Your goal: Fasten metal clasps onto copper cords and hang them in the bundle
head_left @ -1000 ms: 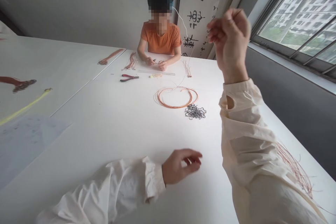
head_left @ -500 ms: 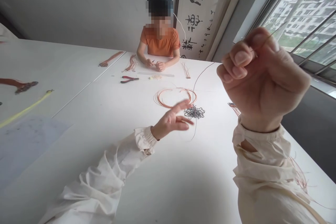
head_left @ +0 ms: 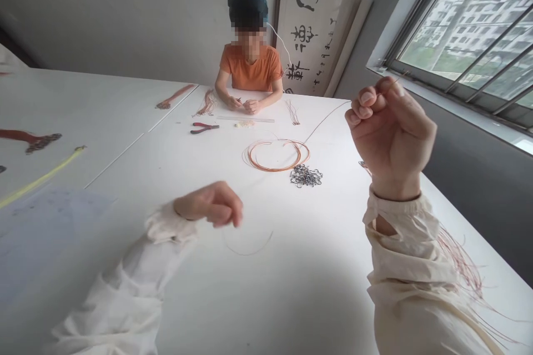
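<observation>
My right hand (head_left: 389,130) is raised at the right, its fingers pinched on a thin brown cord (head_left: 328,117). A short end of that cord sticks out above the thumb. The rest slopes down leftward past a coil of orange-brown cord (head_left: 272,168) lying on the table. My left hand (head_left: 212,203) is closed above the table, left of the coil, and slightly blurred. It pinches the thin cord, and a loose curved end (head_left: 254,253) hangs below its fingers. A pile of small dark metal loops (head_left: 306,176) sits just right of the coil's near edge.
Across the white table (head_left: 258,305) sits a person in an orange shirt (head_left: 251,66), with pliers (head_left: 204,127), a clear ruler (head_left: 245,119) and cord bundles (head_left: 206,102) nearby. A yellow strap (head_left: 45,173) and a sheet (head_left: 45,233) lie left; loose cords (head_left: 462,260) lie right.
My left hand has moved left and nearer from beside the metal loops, and its spread fingers have closed on the cord. My right hand has moved down, farther away and slightly left, still pinching the cord.
</observation>
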Demonstrator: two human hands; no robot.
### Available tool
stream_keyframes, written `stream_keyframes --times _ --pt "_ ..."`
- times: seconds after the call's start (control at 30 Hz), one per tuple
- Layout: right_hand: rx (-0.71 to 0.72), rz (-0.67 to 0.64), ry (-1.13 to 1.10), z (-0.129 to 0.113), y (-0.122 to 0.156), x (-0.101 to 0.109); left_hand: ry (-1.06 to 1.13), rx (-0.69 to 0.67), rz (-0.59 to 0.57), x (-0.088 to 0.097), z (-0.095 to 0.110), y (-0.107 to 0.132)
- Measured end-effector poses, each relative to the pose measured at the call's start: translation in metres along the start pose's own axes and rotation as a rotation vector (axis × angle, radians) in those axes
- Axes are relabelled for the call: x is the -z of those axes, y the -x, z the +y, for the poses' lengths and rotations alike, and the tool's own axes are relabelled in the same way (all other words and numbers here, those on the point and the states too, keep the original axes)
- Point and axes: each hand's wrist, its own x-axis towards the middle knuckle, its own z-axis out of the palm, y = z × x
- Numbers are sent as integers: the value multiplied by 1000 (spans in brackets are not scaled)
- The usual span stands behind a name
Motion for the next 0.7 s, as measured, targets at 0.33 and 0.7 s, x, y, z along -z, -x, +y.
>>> stream_keyframes --times 0.33,0.7 --pt "-427 90 -181 88 61 7 -1217 279 1265 52 15 43" --pt "-628 187 -289 162 132 -15 -138 -54 603 -50 -58 -88"
